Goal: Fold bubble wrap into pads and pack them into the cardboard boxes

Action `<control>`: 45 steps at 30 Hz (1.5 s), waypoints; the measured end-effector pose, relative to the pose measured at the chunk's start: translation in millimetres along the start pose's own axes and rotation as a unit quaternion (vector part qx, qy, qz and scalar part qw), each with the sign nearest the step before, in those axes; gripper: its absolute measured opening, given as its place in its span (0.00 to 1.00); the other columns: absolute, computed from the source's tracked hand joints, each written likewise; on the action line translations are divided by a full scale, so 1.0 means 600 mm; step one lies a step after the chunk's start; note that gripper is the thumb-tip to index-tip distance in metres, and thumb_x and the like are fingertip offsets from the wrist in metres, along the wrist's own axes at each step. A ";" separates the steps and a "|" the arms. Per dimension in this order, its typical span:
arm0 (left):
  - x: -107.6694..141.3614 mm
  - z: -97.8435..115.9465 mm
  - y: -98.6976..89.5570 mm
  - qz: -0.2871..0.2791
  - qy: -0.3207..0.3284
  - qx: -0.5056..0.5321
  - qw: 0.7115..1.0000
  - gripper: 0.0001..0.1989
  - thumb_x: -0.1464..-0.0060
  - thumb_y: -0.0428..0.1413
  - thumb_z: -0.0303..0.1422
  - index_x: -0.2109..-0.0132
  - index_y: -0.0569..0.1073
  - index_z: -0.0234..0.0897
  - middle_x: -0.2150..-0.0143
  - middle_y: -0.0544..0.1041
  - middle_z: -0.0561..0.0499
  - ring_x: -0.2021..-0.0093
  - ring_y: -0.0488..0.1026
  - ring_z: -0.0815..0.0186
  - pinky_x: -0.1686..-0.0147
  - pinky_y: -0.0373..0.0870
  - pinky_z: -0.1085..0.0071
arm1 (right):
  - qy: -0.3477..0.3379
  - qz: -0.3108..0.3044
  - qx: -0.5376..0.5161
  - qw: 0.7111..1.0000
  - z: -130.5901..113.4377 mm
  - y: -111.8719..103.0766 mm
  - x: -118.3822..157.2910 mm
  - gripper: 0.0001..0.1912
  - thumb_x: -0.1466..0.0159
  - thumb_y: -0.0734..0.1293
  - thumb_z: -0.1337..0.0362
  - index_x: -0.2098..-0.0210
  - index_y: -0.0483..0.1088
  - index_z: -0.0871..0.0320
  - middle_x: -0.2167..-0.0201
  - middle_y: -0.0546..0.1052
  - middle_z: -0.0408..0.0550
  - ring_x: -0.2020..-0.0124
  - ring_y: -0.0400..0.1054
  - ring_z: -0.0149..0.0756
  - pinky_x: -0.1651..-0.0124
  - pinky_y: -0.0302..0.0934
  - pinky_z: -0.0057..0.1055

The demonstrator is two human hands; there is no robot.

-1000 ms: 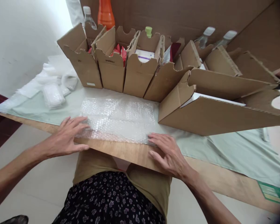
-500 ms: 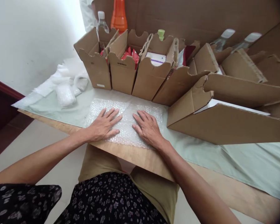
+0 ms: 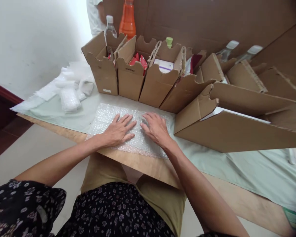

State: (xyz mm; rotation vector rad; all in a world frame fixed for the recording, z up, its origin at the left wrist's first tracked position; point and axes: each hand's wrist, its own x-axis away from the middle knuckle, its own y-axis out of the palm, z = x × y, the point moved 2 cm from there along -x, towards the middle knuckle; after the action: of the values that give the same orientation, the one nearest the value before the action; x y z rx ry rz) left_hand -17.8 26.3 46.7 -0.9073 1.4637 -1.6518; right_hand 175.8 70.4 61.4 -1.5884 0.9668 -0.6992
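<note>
A clear sheet of bubble wrap (image 3: 108, 115) lies flat at the table's front edge, its near edge reaching over the bare wood. My left hand (image 3: 119, 131) rests flat on its middle, fingers spread and holding nothing. To the right, my right hand (image 3: 155, 128) is over the sheet's right half, its fingers bent a little and the thumb apart from them. Nothing shows in the right hand. Its palm side is hidden, so I cannot tell how firmly it touches the wrap.
Behind the sheet stands a row of cardboard bins (image 3: 129, 79) with packets and boxes inside. A larger cardboard bin (image 3: 231, 131) borders the right. Folded bubble wrap pieces (image 3: 70, 98) lie at the left. An orange bottle (image 3: 127, 23) stands behind. Another person's white clothing (image 3: 94, 18) shows at the back.
My left hand has slid a little to the right over the bubble wrap. My right hand's fingers have bent and drawn closer together. The camera view has shifted slightly.
</note>
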 end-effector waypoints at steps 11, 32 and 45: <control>0.116 -0.101 0.007 0.020 -0.112 -0.035 0.993 0.30 0.28 0.43 0.45 0.26 0.60 0.38 0.22 0.56 0.35 0.22 0.51 0.42 0.28 0.47 0.36 | 0.008 0.039 -0.042 0.998 0.027 0.039 0.012 0.26 0.26 0.57 0.56 0.33 0.69 0.57 0.28 0.65 0.58 0.27 0.56 0.56 0.28 0.51 0.57; 0.051 0.075 -0.064 0.089 -0.026 -0.069 0.993 0.28 0.30 0.50 0.39 0.26 0.61 0.44 0.22 0.57 0.38 0.22 0.45 0.31 0.30 0.45 0.24 | -0.135 0.160 -0.101 0.973 -0.192 -0.065 0.126 0.34 0.25 0.57 0.47 0.32 0.65 0.68 0.32 0.69 0.65 0.29 0.59 0.57 0.28 0.54 0.58; 0.041 0.096 -0.056 0.101 -0.019 -0.065 0.993 0.29 0.28 0.47 0.39 0.24 0.56 0.49 0.23 0.58 0.38 0.23 0.51 0.32 0.32 0.48 0.21 | -0.184 0.142 -0.181 0.956 -0.179 -0.087 0.133 0.20 0.26 0.62 0.53 0.47 0.74 0.62 0.45 0.78 0.57 0.42 0.69 0.48 0.31 0.59 0.49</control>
State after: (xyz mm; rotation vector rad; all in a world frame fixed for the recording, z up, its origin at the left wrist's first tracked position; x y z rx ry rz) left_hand 18.6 -19.7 86.6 -0.8256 1.5956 -1.3985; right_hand 136.7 -47.6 132.5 -1.7653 1.0520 -0.0171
